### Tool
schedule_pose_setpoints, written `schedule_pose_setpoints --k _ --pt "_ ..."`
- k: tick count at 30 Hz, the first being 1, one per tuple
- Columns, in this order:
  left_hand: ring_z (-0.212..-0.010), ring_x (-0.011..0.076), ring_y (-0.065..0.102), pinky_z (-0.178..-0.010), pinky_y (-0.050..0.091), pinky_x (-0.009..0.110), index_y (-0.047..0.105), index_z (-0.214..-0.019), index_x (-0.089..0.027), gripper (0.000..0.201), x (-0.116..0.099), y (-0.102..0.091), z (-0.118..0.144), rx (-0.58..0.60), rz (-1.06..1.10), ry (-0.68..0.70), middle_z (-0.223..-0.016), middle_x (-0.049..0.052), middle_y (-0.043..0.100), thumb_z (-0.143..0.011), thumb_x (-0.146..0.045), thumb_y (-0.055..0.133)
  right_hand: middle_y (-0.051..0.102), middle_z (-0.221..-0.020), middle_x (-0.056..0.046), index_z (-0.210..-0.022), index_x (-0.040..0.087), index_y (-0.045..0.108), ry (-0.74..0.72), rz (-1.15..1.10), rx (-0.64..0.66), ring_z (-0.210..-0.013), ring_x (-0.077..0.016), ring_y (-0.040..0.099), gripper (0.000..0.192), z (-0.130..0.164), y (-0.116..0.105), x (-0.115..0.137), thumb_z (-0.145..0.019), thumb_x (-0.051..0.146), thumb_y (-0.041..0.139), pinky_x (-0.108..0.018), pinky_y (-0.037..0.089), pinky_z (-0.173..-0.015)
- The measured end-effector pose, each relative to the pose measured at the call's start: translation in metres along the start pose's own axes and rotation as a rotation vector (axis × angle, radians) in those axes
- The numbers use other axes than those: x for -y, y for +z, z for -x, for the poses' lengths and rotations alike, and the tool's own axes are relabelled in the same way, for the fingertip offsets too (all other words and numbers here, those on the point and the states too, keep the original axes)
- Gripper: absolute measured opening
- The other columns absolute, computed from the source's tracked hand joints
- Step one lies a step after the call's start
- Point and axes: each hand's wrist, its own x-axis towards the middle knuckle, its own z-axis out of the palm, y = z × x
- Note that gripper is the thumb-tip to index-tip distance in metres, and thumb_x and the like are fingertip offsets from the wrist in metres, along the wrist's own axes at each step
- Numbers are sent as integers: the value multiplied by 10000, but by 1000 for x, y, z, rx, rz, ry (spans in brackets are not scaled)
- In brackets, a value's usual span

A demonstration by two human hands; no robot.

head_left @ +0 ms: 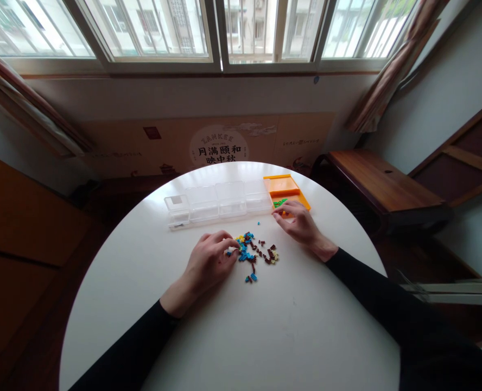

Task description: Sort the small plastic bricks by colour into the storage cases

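A loose pile of tiny building blocks, in blue, brown, yellow and cream, lies on the white round table. At its left edge my left hand rests with curled fingers, the thumb and fingertips close together; what they hold, if anything, is too small to make out. Farther back, my right hand reaches over the front of an orange tray. Its thumb and index finger are drawn together by the tray's near corner, and anything between them is hidden. Green blocks sit in the tray's front compartment, partly behind my fingers.
A clear plastic case with several compartments stretches left from the orange tray. One blue block lies apart between the pile and the case. Beyond the table are a printed cardboard panel, a window, and a wooden bench at right.
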Motion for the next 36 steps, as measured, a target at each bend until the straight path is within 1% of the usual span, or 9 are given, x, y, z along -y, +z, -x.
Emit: schedule_pose_setpoints --k 5,9,12,15,18,20,23,30,36 --pt "-941 194 758 -934 478 382 781 -1041 -266 105 0 0 0 16 11 9 -1063 16 784 -998 -217 700 749 -930 -46 -930 239 763 -57 -36 77 -922 -251 681 109 2 1 13 -1026 229 712 -437 533 -911" --pt "-942 191 754 -934 465 377 781 -1024 -269 100 0 0 0 21 16 3 -1062 11 782 -998 -217 699 746 -923 -36 -904 238 746 -82 -46 92 -928 -244 680 127 3 1 17 -1025 210 719 -420 518 -919" --pt "-937 190 750 -933 464 372 770 -1017 -256 76 -1 -1 -1 36 11 -19 -1058 15 775 -1021 -262 694 752 -926 -31 -895 240 741 -94 -60 104 -932 -241 684 139 3 1 20 -1027 201 718 -415 513 -930" --pt "-928 189 747 -929 461 372 757 -1007 -245 117 -1 -1 -1 55 5 -29 -1047 19 766 -1050 -317 676 762 -935 -30 -909 242 747 -100 -71 120 -943 -242 687 134 3 0 23 -1030 196 714 -411 515 -934" --pt "-936 195 745 -936 462 377 752 -1014 -241 109 -1 -1 -1 47 -5 -30 -1045 22 765 -1041 -315 676 765 -941 -33 -923 244 758 -106 -71 128 -950 -246 689 123 4 0 24 -1023 185 719 -410 516 -926" --pt "-947 198 747 -944 466 379 760 -1032 -246 81 -2 -1 -1 41 -10 -27 -1058 23 768 -1012 -274 686 770 -952 -35 -932 246 765 -109 -71 134 -956 -248 692 119 4 1 24 -1015 172 722 -412 516 -929" --pt "-937 190 748 -944 469 376 775 -1024 -256 112 -2 -1 -1 43 -7 -23 -1057 17 772 -988 -215 678 773 -954 -32 -933 247 766 -111 -72 141 -953 -244 693 117 4 1 24 -1013 172 724 -414 514 -938" --pt "-946 192 743 -945 467 375 755 -1043 -238 117 2 2 -1 34 -4 -8 -1067 30 769 -1061 -235 640 779 -963 -33 -951 248 778 -115 -80 149 -954 -239 696 112 4 1 26 -1007 167 725 -412 518 -934" --pt "-935 179 721 -930 472 352 739 -1085 -235 100 4 4 0 -34 53 61 -1075 27 753 -1107 -251 643 767 -965 -31 -1020 258 783 -179 -146 170 -940 -225 690 66 8 5 43 -1025 207 741 -402 523 -928"
